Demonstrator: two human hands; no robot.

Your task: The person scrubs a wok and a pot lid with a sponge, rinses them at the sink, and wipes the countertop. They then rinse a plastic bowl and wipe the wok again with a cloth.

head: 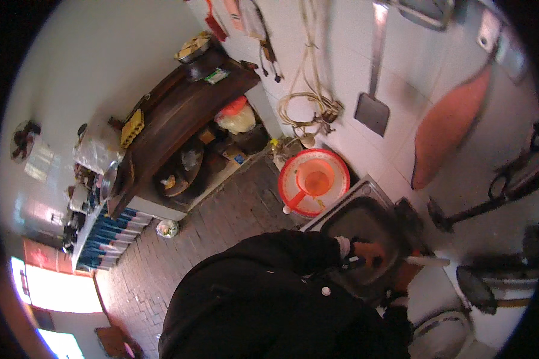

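My left hand (370, 255) reaches into a metal sink (370, 181), over its dark basin; its sleeve is black with a pale cuff. On the sink's far side, my right hand (405, 276) is beside a pale, rod-like object (427, 260); whether it grips this cannot be made out. Blur and shadow hide the fingers of both hands and anything between them. Next to the sink stands a red-rimmed basin (285, 197) holding an orange-red plastic dipper (314, 177) with a handle.
A metal spatula (373, 112), a coiled pale cable (296, 107) and a reddish, leaf-shaped item (451, 130) hang on the tiled wall. A dark wooden counter (184, 103) bears a bowl and bags. A small white container (167, 228) stands on the brick floor. Dark pans (476, 282) are at the right.
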